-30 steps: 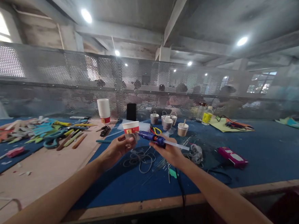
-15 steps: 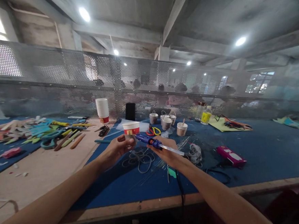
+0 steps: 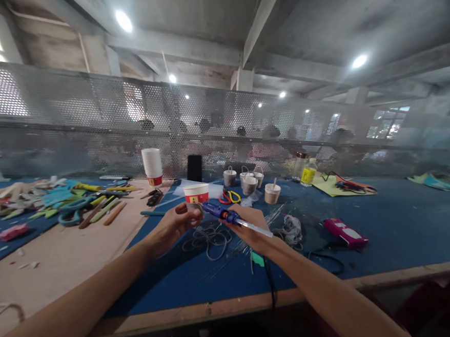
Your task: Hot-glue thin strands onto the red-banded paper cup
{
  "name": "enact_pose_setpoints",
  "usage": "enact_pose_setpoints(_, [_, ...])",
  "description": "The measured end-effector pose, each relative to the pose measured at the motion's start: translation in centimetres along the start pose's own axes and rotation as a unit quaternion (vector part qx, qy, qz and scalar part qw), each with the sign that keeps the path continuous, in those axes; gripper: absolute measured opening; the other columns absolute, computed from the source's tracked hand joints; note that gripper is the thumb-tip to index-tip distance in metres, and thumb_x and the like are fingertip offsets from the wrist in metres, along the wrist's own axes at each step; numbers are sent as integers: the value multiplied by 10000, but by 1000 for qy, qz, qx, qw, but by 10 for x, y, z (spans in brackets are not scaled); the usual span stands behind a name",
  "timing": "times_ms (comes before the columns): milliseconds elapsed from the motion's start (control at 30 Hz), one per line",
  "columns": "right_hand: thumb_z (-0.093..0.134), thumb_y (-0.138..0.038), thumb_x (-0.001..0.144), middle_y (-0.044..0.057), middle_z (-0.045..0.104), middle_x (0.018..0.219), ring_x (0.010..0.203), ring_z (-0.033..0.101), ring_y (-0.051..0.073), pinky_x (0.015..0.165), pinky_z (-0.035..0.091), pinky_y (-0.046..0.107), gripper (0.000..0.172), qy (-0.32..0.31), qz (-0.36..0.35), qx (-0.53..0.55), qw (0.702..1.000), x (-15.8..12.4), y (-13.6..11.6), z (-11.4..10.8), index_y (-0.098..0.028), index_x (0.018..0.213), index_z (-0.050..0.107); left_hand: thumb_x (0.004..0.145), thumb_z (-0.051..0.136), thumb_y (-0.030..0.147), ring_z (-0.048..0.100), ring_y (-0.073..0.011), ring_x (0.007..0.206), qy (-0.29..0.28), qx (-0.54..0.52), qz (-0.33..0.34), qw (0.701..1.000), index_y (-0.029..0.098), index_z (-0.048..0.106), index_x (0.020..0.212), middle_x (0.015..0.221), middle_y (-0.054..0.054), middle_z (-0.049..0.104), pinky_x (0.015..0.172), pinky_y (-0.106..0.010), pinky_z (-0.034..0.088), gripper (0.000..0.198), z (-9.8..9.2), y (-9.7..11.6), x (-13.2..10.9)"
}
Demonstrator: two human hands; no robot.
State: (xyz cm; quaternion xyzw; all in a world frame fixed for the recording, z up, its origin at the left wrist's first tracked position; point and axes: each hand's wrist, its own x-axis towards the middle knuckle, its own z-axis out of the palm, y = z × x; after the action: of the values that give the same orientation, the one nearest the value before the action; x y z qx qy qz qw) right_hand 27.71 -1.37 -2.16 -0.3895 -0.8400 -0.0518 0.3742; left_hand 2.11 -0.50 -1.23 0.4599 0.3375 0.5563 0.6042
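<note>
My left hand is closed round the lower part of a white paper cup with a red band, held upright above the blue table mat. My right hand grips a blue hot glue gun with a clear glue stick jutting from its back. The gun's nozzle points left and touches the cup's side near my left fingers. A black cord runs from the gun down over the table edge. A coil of grey string lies on the mat just under both hands.
A stack of white cups and a black phone stand at the back by the perforated metal screen. Small cups with handles, scissors, a pink tool and coloured scissors and sticks lie around. People sit behind the screen.
Both hands, the cup and the glue gun have shifted slightly left and down in view. The gun's nozzle has stayed at the cup's side.
</note>
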Motion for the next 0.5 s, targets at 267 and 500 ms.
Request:
enact_pose_setpoints(267, [670,-396,1018,14,773,879,779,700,193,675,378,261,155,-8,5,-3,1000,1,-1,-2,-242,1026,672,628,1003,188,735,-158,797,-4,-7,-3,1000,139,824,919,890,-59,794,738,-226,606,345,-4,-3,3])
enact_pose_setpoints(500, [662,-407,1025,17,764,869,792,701,196,680,366,262,168,-5,6,-9,1000,1,0,-1,-239,1022,668,625,999,189,731,-163,791,-2,-7,-3,1000,133,813,875,847,-52,784,745,-236,598,316,-2,-2,2])
